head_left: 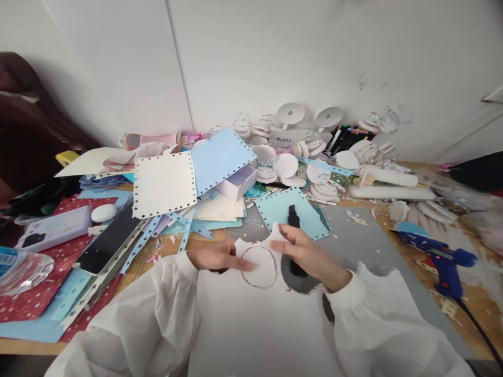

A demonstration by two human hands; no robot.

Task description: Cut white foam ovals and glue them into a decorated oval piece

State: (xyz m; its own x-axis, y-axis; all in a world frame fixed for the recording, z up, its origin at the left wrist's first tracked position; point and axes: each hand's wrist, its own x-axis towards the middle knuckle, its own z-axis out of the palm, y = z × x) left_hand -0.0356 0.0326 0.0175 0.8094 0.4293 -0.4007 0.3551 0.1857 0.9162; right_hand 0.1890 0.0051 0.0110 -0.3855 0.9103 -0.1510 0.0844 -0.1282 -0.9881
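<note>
A white sheet of paper (251, 319) lies in front of me with a pencilled circle (259, 267) near its torn upper edge. My left hand (216, 256) rests flat on the sheet, fingers stretched toward the circle's left side. My right hand (310, 256) is closed around a black cutter (294, 220) whose upper end sticks up above the fingers, just right of the circle. Both arms wear white sleeves.
A grey cutting mat (353, 241) lies under the sheet. A blue glue gun (436, 256) sits at the right. Perforated cream (165, 183) and blue (220, 157) cards, a lilac box (239, 183), white paper discs (286, 165), a phone (106, 241) and a plastic bottle (19, 267) crowd the back and left.
</note>
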